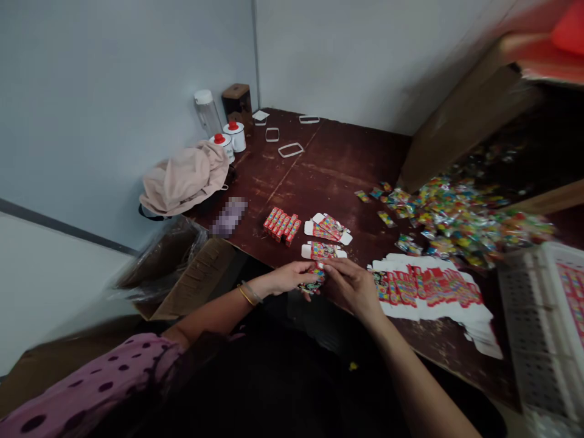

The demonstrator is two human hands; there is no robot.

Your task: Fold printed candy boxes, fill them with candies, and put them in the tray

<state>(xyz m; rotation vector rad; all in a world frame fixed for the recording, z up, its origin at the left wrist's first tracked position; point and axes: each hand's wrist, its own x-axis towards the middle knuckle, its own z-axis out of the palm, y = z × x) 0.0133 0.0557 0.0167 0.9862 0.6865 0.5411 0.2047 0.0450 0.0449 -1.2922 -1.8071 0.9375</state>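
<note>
At the table's front edge, my left hand [291, 277] grips a small printed carton [314, 278] with bright colours. My right hand [353, 285] has its fingers closed on the carton's upper end; the fingers partly hide it. Just beyond my hands lie a flat unfolded carton [323, 250] and a few more flat cartons [329, 228]. To their left is a row of filled-out red cartons [281, 225] side by side. Right of my right hand, a fanned stack of flat cartons [424, 289] with white flaps spreads along the table.
Small wrapped candies [456, 213] spill from a tipped cardboard box [456, 115] at the right. A white plastic basket [524, 322] stands at the right edge. Back left are lidded mugs [235, 137], a clear jug [208, 114] and a beige cloth bag [187, 176]. An open carton box [191, 280] sits below.
</note>
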